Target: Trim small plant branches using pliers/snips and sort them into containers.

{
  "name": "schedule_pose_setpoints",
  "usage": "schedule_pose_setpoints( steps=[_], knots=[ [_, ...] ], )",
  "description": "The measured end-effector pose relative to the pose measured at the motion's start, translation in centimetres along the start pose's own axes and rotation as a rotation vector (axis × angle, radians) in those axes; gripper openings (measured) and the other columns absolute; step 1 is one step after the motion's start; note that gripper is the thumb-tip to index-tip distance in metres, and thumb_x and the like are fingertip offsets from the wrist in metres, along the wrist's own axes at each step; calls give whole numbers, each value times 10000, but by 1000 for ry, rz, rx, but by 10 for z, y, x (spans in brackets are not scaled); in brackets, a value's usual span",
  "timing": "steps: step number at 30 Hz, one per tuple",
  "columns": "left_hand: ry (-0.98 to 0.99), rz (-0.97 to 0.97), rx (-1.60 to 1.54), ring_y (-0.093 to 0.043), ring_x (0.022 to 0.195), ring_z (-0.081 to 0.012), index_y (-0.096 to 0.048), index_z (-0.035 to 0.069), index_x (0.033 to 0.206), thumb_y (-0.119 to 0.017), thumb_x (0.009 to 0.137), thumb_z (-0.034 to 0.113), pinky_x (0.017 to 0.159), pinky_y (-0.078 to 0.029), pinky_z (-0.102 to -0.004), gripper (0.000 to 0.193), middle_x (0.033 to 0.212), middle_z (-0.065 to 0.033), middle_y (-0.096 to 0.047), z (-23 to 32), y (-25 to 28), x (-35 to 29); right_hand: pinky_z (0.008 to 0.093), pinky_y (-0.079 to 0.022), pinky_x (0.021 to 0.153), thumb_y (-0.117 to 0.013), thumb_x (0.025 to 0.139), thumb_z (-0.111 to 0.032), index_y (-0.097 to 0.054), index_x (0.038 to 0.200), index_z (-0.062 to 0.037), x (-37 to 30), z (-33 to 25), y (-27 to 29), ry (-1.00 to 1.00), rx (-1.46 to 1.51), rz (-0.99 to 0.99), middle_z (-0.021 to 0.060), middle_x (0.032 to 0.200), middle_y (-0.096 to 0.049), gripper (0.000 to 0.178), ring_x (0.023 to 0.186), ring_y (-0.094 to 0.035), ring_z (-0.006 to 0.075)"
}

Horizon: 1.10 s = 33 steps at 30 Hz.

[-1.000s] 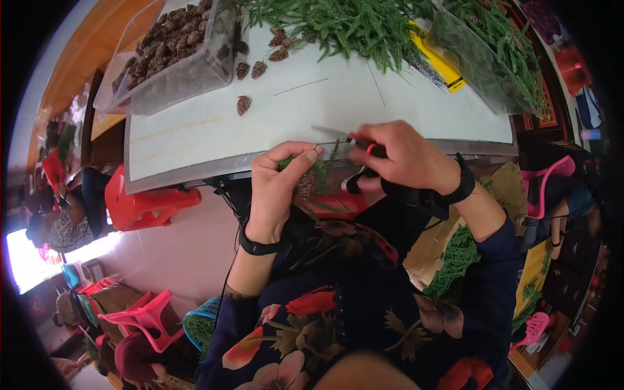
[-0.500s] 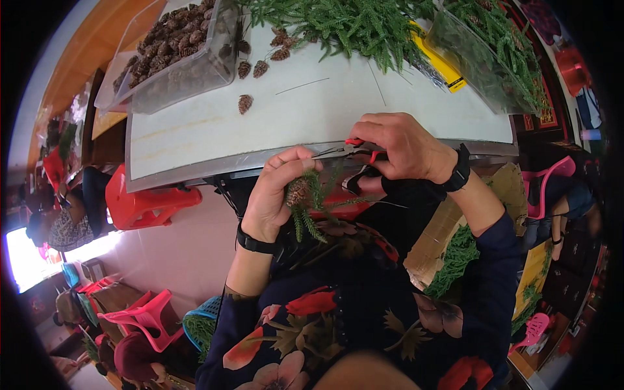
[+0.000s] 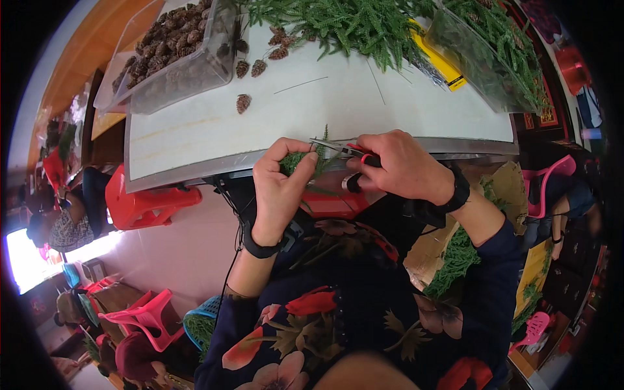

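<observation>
My left hand (image 3: 278, 188) pinches a green artificial pine sprig (image 3: 294, 162) between thumb and fingers, just in front of the table's near edge. Its needles stick up past the fingertips. In my right hand (image 3: 413, 168) are needle-nose pliers (image 3: 339, 148) with red and black handles. Their jaws point left and reach the sprig's top beside my left fingertips. Whether they grip a wire there is too small to tell. On the white table (image 3: 195, 140) lie a loose pine cone (image 3: 243, 103) and thin dark wires (image 3: 301, 85).
A clear plastic bin of pine cones (image 3: 172, 49) stands at the back left. Green sprigs (image 3: 344, 29) are heaped at the back, beside a yellow packet (image 3: 437, 58) and another clear bin (image 3: 478, 62). A cardboard box (image 3: 429, 250) with greenery sits right of my lap; a red stool (image 3: 146, 201) stands left.
My left hand has turned, and the pine cone seen in it before is now hidden. The sprig points up over the table edge. The pliers' jaws have tilted, their tips now higher than the handles.
</observation>
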<state>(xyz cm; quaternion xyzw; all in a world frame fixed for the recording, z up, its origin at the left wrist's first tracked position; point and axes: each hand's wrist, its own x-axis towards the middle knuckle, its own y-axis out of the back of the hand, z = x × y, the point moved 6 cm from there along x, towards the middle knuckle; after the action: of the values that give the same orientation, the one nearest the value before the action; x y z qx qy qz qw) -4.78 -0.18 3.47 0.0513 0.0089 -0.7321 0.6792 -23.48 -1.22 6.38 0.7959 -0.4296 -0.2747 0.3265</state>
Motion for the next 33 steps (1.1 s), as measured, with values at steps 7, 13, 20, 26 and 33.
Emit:
schedule_pose_setpoints(
  steps=[7, 13, 20, 26, 33],
  knots=[
    [371, -168, -596, -613, 744, -62, -663, 24, 961, -632, 889, 27, 605, -470, -204, 79, 915, -25, -688, -14, -5, 1, 413, -480, 657, -761, 779, -187, -576, 952, -4, 2, 1, 8, 121, 7, 69, 167, 829, -608, 313, 758, -601, 371],
    [400, -236, -660, -633, 788, -84, -674, 43, 979, -613, 900, 32, 616, -497, -220, 100, 1008, -43, -698, -21, -6, 0, 420, -484, 667, -722, 767, -134, -569, 943, -23, 3, -2, 13, 268, -87, 150, 140, 847, -605, 258, 772, -600, 365],
    [391, -247, -649, -630, 784, -79, -679, 42, 989, -627, 887, 14, 631, -504, -225, 118, 1010, -39, -700, -21, -8, -1, 414, -471, 628, -719, 749, -103, -579, 911, -15, 3, -3, 20, 259, -143, 117, 140, 809, -602, 232, 742, -603, 358],
    [79, -153, -220, -643, 809, -88, -672, 7, 1007, -609, 895, -9, 646, -533, -215, 129, 963, -42, -687, -14, -7, 2, 439, -493, 645, -692, 822, -219, -601, 855, -8, 2, -1, 11, 41, -1, -72, 154, 666, -634, 233, 681, -626, 366],
    [292, -64, -467, -615, 729, -70, -673, 6, 1003, -620, 909, 27, 620, -500, -208, 110, 919, -31, -687, -21, -6, 1, 441, -491, 652, -680, 863, -258, -616, 895, 30, 0, 1, 6, -71, 207, -56, 196, 665, -631, 296, 685, -626, 392]
  ],
)
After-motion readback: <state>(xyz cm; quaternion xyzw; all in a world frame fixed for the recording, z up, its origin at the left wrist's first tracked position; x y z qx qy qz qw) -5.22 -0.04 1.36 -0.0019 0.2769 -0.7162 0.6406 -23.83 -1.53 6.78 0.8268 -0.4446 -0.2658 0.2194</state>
